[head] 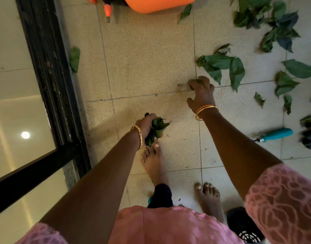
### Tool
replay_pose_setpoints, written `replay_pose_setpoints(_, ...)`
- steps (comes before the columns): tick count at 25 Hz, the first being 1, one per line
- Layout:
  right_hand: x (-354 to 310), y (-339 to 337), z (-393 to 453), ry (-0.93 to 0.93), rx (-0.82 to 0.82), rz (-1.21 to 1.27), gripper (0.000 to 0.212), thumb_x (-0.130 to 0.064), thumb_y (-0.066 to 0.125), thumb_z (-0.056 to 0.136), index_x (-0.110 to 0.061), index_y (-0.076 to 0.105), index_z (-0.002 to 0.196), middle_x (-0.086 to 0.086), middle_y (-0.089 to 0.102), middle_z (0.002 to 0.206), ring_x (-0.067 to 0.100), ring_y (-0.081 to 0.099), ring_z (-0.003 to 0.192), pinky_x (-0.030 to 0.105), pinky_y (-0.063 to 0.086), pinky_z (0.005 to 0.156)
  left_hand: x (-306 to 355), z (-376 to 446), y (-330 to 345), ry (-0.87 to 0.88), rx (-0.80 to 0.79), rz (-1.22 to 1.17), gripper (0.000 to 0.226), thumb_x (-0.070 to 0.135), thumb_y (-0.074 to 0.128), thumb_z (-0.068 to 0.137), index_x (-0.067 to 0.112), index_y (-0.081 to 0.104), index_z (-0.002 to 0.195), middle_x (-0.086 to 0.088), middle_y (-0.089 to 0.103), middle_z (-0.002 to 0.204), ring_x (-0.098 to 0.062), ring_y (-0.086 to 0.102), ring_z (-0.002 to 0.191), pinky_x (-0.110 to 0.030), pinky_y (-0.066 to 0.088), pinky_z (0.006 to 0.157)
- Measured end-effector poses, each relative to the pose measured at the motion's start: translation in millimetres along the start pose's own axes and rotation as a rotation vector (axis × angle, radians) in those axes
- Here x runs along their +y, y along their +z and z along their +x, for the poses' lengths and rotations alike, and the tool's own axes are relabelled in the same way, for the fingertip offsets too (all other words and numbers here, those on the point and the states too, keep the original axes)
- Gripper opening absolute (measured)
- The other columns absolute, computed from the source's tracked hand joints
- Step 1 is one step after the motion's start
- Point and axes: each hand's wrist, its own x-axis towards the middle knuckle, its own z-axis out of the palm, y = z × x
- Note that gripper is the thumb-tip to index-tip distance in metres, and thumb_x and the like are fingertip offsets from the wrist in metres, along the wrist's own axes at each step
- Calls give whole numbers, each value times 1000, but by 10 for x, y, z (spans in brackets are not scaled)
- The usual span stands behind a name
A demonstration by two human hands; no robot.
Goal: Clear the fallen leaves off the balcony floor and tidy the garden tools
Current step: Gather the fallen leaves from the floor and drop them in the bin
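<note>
Two hands work the balcony floor (147, 64) in the head view: the left hand (146, 124) keeps its grip tight around a bunch of leaves (157, 129) above a bare foot, while the right hand (201, 95) curls its fingers onto a small leaf (195, 83) at a tile joint. More fallen leaves (221, 66) lie scattered just beyond, and a blue-handled tool (276, 134) rests well to the right. The full bunch could shed pieces if the left grip loosens during the reach, and the blurred small leaf may slip free.

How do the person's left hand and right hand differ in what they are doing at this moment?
The left hand grips a full bunch of leaves above the floor, near the foot; the right hand reaches further forward, down to the tiles, its fingers closing on a small blurred leaf. The left hand is curled tight; the right hand is spread wider. Both wear bangles.
</note>
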Motion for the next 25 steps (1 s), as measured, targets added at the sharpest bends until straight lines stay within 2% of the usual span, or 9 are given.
replay_pose_setpoints(3,39,93,60,-33,51,-93,45,6,54,86,-9,54,128,14,37,141,38,36,125,45,45,97,-89,-24,-2,-29,-68,-68,26,25,44,93,3,57,97,-17,68,93,-21,61,53,-13,36,34)
replay_pose_setpoints(5,7,153,44,-16,103,-148,33,6,47,91,-1,58,121,18,48,130,36,45,118,41,47,94,-88,-23,-7,-34,-76,-89,25,23,42,94,4,58,92,-13,67,88,-17,61,50,-14,38,35)
replay_pose_setpoints(8,24,204,-36,-12,92,-178,21,2,51,91,5,62,109,23,57,113,36,57,105,39,50,87,-46,-27,17,-49,-43,-47,29,25,44,94,2,61,91,-12,59,77,-17,53,48,-16,40,38)
replay_pose_setpoints(11,-4,164,-213,96,-24,112,16,-11,60,89,1,69,94,15,68,93,25,64,86,34,52,82,36,-77,118,-18,26,4,27,21,47,95,-2,54,106,-14,52,69,-17,51,37,-17,41,37)
replay_pose_setpoints(14,-348,-34,-558,449,-256,849,18,-13,59,88,-1,69,79,14,70,85,19,65,74,27,56,69,108,-221,231,41,71,54,15,17,53,92,2,53,92,-14,51,68,-18,51,39,-17,40,36)
replay_pose_setpoints(16,-535,-246,-828,599,-312,1196,21,-6,52,89,-2,67,76,15,67,80,19,65,75,23,56,60,128,-363,303,55,139,83,14,17,56,90,4,55,87,-14,53,68,-21,51,48,-19,40,38)
replay_pose_setpoints(21,-881,-703,-1214,631,-392,1372,18,-7,53,89,1,66,80,17,67,80,26,66,78,30,58,67,254,-618,331,163,415,-28,15,15,55,83,11,56,68,-7,53,63,-24,51,60,-28,45,56)
replay_pose_setpoints(23,-990,-833,-1292,560,-409,1400,15,-15,60,89,-2,68,90,14,68,88,22,67,86,31,57,79,288,-698,368,174,516,-58,10,17,56,81,12,59,73,-7,58,69,-28,57,68,-37,54,67)
replay_pose_setpoints(25,-1019,-901,-1358,409,-383,1256,9,-10,65,86,-6,69,93,7,69,89,18,67,89,30,55,86,330,-786,424,174,587,-67,13,18,55,79,9,63,83,-12,64,79,-30,60,73,-42,56,75)
